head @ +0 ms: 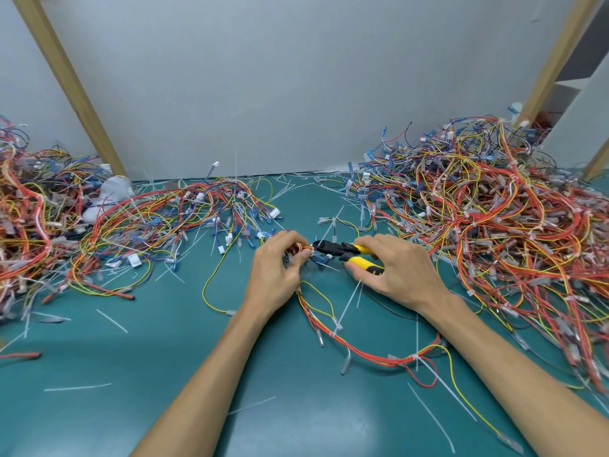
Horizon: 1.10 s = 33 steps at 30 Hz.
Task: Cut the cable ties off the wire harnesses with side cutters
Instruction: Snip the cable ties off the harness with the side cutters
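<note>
Mid-table I see my left grip pinching a bunched section of a red and yellow wire harness, the rest trailing toward the near edge and curving right, a white cable tie still on it. My right grip is curled around the yellow handles of the side cutters, whose black jaws point left with their tips at the pinched bunch, just beside the left fingertips. Tangled harness piles sit at the table's left edge and right edge.
</note>
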### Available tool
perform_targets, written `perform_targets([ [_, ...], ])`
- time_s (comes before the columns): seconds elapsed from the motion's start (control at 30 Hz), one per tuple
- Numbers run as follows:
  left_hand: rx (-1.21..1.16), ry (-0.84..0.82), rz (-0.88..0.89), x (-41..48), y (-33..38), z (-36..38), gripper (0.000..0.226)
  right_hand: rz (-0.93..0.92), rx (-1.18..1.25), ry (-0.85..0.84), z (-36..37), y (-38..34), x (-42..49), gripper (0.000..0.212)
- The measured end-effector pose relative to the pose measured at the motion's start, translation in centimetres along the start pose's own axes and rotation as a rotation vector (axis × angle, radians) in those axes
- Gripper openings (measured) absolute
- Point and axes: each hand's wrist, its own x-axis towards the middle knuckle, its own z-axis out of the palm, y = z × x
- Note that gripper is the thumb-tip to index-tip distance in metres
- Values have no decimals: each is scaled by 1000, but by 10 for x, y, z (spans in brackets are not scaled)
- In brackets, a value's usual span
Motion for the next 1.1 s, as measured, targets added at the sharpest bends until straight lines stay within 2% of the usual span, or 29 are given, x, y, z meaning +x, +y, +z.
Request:
perform_targets([
  [0.37,22,-11,18,0,-2,1,6,65,19,-36,2,-2,-1,40],
  [0.87,27,-15,28,1,-5,2,5,74,66,-115,4,7,-2,53],
  [1.1,63,-19,35,1,-5,2,7,96,94,-141,6,5,-2,46],
])
